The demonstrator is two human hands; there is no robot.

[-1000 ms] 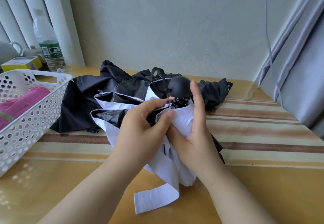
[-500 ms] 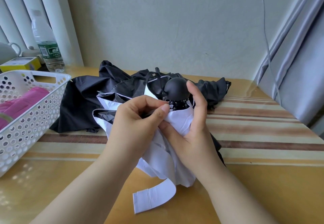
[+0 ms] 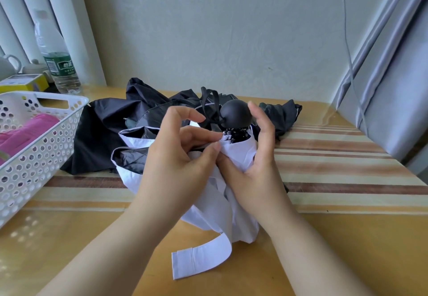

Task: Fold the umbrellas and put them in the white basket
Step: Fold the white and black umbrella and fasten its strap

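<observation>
A white umbrella [image 3: 240,154] with black lining and a round black handle [image 3: 236,113] stands partly gathered at the table's middle. My left hand [image 3: 178,156] pinches a white fold just below the handle, with its index finger lifted. My right hand [image 3: 257,163] wraps the bundled canopy from the right, fingers reaching up beside the handle. Its white strap [image 3: 201,257] trails toward me on the table. A black umbrella [image 3: 104,129] lies loose behind it. The white basket [image 3: 39,154] at the left holds a pink folded umbrella [image 3: 20,136].
A water bottle [image 3: 58,64], a yellow box [image 3: 25,82] and a white teapot [image 3: 7,66] stand at the back left. Grey curtains [image 3: 393,87] hang at the right, past the table's edge. Striped tablecloth [image 3: 335,156] shows on the right.
My left hand's index finger has lifted off the cloth while thumb and middle finger keep their pinch. My right hand's fingers have loosened away from the handle. The umbrella stays in place.
</observation>
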